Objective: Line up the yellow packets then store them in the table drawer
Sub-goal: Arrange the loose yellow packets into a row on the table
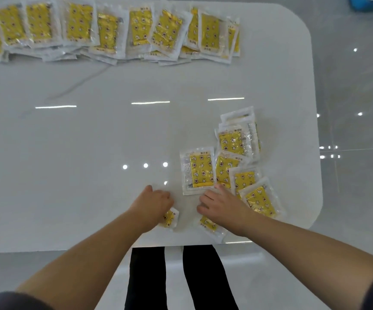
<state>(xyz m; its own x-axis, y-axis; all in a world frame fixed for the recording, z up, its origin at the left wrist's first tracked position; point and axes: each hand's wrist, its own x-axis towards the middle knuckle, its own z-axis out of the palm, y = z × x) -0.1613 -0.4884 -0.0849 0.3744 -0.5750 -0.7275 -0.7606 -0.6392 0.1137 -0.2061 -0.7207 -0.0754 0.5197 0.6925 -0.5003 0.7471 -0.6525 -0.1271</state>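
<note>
A long overlapping row of yellow packets in clear wrappers runs along the far edge of the white table. A smaller cluster of packets lies at the near right, with one packet flat beside it. My left hand is closed over a yellow packet near the front edge. My right hand rests with fingers spread on another packet, its fingertips touching the cluster's lower edge. No drawer is visible.
The table's rounded right corners and front edge border a glossy grey tiled floor. A blue object shows at the top right corner. My legs in dark trousers stand below the front edge.
</note>
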